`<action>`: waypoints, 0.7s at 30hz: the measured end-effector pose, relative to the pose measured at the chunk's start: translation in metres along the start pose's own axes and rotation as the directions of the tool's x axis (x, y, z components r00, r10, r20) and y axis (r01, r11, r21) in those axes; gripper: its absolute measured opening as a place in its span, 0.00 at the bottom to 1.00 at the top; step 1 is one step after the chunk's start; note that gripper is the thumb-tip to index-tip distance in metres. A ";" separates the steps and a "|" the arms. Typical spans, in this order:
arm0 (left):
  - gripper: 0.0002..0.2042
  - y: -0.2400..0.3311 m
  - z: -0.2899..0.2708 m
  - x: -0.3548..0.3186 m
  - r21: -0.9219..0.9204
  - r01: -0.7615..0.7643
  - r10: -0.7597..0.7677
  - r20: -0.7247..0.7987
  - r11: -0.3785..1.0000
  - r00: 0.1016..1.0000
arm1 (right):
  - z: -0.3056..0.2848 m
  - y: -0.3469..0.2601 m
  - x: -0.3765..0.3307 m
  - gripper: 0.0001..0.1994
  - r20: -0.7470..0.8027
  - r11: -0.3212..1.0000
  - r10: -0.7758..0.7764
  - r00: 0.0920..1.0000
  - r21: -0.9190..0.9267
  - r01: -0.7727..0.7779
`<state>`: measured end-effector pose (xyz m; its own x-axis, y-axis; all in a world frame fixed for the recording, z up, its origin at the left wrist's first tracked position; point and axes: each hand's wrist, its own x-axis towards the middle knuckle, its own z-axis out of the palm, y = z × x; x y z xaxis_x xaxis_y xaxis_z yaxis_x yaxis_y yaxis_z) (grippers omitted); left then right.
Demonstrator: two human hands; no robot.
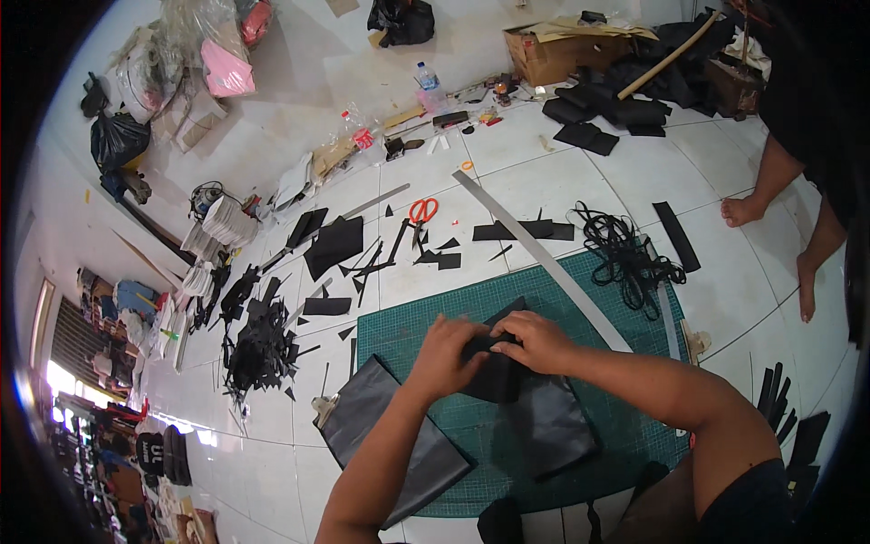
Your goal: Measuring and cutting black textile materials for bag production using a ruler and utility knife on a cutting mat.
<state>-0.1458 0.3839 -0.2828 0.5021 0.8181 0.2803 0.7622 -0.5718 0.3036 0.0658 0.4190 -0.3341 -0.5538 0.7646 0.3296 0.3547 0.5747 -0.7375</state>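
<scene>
Over the green cutting mat (625, 390), both my hands are closed on a piece of black sheet material (494, 383) that looks folded. My left hand (446, 355) grips its left side, the fingers bent and partly smeared by motion. At the upper right edge, my right hand (535, 343) pinches it between thumb and fingers. Beneath my right forearm, a larger dark sheet (555, 433) lies on the mat. Another dark, slightly shiny sheet (394, 437) lies at the mat's left edge, partly covered by my left forearm.
A long metal ruler (544, 258) crosses the mat's far edge. Orange-handled scissors (423, 212), a tangle of black straps (625, 254) and a heap of black scraps (261, 344) lie on the tiled floor. Another person's bare foot (743, 210) is at the far right.
</scene>
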 end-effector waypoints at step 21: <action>0.12 -0.014 0.016 -0.030 -0.330 0.423 -0.441 0.023 0.844 0.897 | 0.006 0.015 -0.002 0.15 0.079 0.998 0.006 0.997 -0.065 -0.001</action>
<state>-0.1650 0.3686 -0.3095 0.1238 0.9876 0.0967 0.7206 -0.1565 0.6755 0.0676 0.4248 -0.3494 -0.6092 0.7427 0.2780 0.4031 0.5919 -0.6980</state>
